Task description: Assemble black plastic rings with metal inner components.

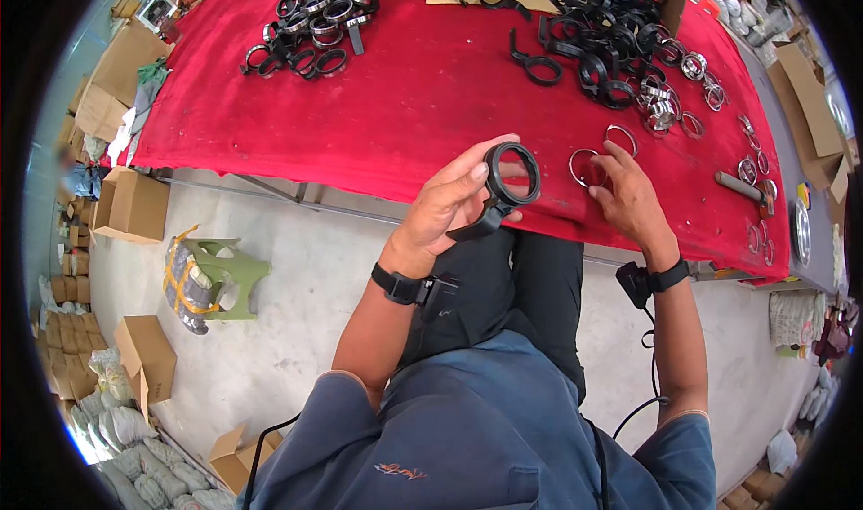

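**At the red cloth's near edge: black ring in left hand, right hand by thin metal ring**

We have the black ring raised and tilted, its short arm pointing down toward the lap. Our guess on handling: light, stiff, smooth, a bit slippery, not fragile; best held by the outer rim or that arm, opening left free. We'd expect the thin metal ring to be springy and easily bent, so a light edge pinch.

Left fingers closed round the black ring, thumb on the near side, others behind; forearm slants up and inward. Right thumb and index slightly parted at the thin metal ring on the cloth; we can't tell if they grip. Right wrist bends inward. Second metal ring just beyond; black pile farther out.
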`<state>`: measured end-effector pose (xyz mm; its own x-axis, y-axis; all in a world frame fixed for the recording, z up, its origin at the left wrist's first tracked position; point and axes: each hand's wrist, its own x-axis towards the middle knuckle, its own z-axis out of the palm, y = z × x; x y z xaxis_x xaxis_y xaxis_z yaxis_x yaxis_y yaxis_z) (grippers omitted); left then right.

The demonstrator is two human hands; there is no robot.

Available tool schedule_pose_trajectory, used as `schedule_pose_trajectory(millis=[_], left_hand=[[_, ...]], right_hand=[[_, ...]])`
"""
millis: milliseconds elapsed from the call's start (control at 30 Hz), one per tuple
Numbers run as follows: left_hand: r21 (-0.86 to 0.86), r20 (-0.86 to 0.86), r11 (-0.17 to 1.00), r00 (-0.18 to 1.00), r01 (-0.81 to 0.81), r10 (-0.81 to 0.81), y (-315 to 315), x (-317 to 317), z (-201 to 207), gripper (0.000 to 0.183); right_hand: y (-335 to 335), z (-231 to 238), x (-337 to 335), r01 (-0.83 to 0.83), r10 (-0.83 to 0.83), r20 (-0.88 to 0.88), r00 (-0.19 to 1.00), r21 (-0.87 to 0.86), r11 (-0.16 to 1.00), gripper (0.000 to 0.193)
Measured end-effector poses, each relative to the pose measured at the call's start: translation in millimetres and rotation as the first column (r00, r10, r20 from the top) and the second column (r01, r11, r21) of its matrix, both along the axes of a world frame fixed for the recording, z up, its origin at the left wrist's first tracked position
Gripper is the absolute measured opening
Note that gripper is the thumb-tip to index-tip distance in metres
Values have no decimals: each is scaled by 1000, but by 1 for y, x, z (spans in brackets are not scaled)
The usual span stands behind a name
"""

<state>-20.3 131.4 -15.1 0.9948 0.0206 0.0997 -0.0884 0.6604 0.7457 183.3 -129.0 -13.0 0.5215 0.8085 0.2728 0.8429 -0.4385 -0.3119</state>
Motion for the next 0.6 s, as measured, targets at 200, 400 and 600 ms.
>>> schedule_pose_trajectory(millis=[200,400,600], left_hand=[[18,-25,999,998,-52,52,1,-6,-4,73],[13,-54,997,996,-73,74,-3,-8,-7,71],[11,-60,995,993,-100,100,8,-25,-2,75]], right_hand=[[31,22,-5,380,-366,104,925,-220,898,73],[58,4,-3,423,-398,147,905,-384,821,81],[22,35,-7,255,104,-937,333,195,947,74]])
